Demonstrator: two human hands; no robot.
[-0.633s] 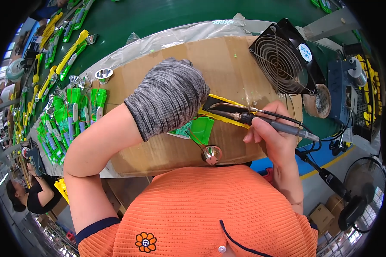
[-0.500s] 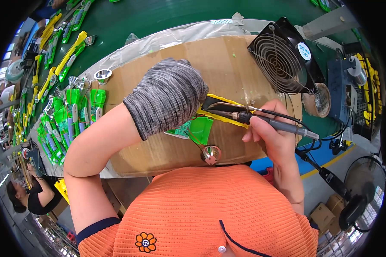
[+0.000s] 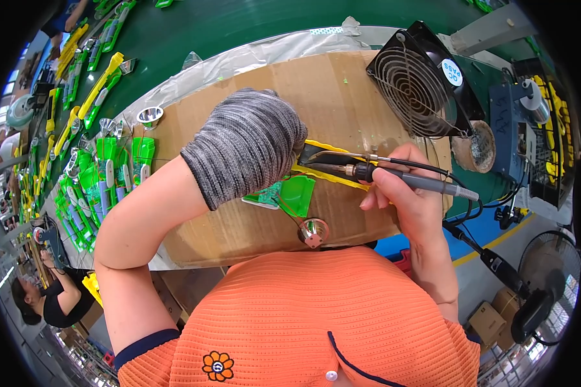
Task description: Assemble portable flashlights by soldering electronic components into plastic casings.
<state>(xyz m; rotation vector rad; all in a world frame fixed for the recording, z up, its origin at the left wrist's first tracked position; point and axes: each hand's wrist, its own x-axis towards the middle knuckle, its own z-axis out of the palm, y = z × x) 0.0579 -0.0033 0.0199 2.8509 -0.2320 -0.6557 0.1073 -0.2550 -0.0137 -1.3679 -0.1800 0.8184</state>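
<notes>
My left hand [image 3: 255,142], in a grey striped knit glove, is curled over the left end of a yellow and black plastic casing [image 3: 334,179]. Its fingertips are hidden beneath the glove. From the right, my bare right hand [image 3: 403,187] grips a soldering iron [image 3: 419,182] with a thin metal tube along its top. The iron's tip lies over the casing beside the glove; its exact contact is hidden. Close below sits a green plastic housing [image 3: 297,195] with a circuit board [image 3: 269,193], partly under my left wrist. Thin wires lead from it to a round silver reflector [image 3: 314,232].
Cardboard [image 3: 348,87] covers the bench. A black fan [image 3: 419,80] stands at the far right, next to a round tin [image 3: 474,147] and a blue soldering unit [image 3: 507,129]. Green housings [image 3: 106,168] with reflectors crowd the left. Another person [image 3: 55,297] is at lower left.
The whole view has shifted slightly, so things appear a little further left. Both hands keep their hold, with the iron's tip still over the casing beside the glove.
</notes>
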